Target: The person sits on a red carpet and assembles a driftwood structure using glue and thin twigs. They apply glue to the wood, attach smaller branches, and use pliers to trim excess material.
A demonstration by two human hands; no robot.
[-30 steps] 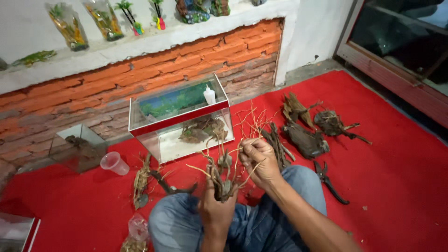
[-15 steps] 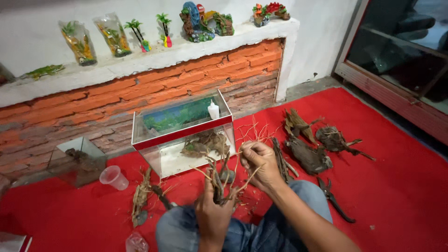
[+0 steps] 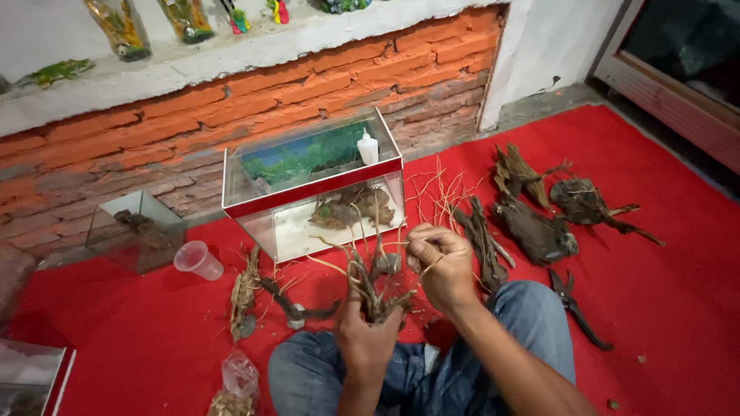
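Above lap, hands [image 3: 401, 308] gripping driftwood [image 3: 374, 281]

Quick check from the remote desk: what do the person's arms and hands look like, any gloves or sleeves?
Both the left hand and right hand are bare: no gloves, rings or watch visible. The forearms are bare too, with no sleeves in view. Blue jeans cover the legs.

red carpet [image 3: 663, 308], brown driftwood [image 3: 374, 289], orange bricks [image 3: 308, 92]
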